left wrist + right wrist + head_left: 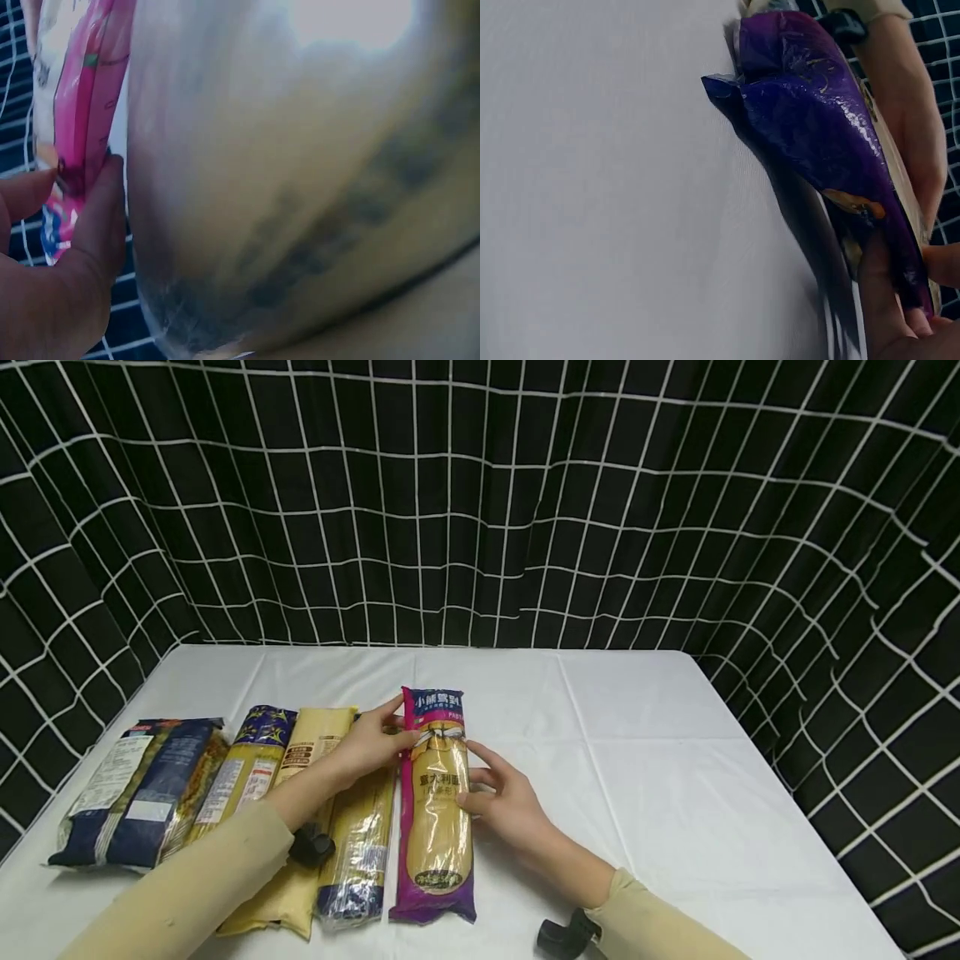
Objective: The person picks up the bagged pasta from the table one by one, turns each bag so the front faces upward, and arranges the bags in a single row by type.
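Purple pasta packet (438, 802), pinched along both long sides

Head view: packet at the right end of a row, printed front toward the camera, long sides running near to far over the white-clothed table (675, 843). Left hand (367, 747) pinches the upper left edge, thumb on the front; the finger gap is no wider than the packet side between. Right hand (510, 797) pinches the right edge lower down, thumb on the front, fingers set equally close. Right wrist view: dark shadow under the packet; cannot tell whether its near end touches the cloth.

Left side tight. Clear spaghetti packet (354, 847) just beside, a thin strip of cloth between. Further left, in order: pale yellow packet (322, 731), blue-topped packet (240, 772), navy packet (142, 797) near the table's left edge. Left sleeve (187, 893) crosses over the row.

Right side roomy: cloth runs from the right hand out to the table's right edge. Far side: shorter stretch of cloth beyond the packet's top, then the black grid curtain (480, 510).
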`<act>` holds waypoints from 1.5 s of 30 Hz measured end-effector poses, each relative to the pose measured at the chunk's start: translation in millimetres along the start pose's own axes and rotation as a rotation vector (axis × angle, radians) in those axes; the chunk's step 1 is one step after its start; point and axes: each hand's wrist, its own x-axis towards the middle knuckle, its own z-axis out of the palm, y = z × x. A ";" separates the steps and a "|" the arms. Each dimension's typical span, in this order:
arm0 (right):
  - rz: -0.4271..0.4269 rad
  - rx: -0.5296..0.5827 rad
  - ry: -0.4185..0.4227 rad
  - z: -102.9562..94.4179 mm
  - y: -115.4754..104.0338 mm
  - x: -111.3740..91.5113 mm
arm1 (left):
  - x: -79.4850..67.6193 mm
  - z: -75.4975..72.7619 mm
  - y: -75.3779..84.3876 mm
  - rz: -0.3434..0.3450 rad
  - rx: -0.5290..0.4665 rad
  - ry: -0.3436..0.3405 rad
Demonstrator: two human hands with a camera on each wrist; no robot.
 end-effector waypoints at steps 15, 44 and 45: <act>0.006 -0.064 0.009 -26.3 -3.8 -1.7 | -27.5 35.1 4.3 -0.065 -0.035 -0.076; 0.103 -0.341 0.241 -184.5 -44.7 33.6 | 100.0 166.0 68.6 0.037 0.019 -0.002; 0.110 -0.362 0.259 -193.1 -47.1 34.2 | 105.8 174.2 71.5 0.043 0.010 0.003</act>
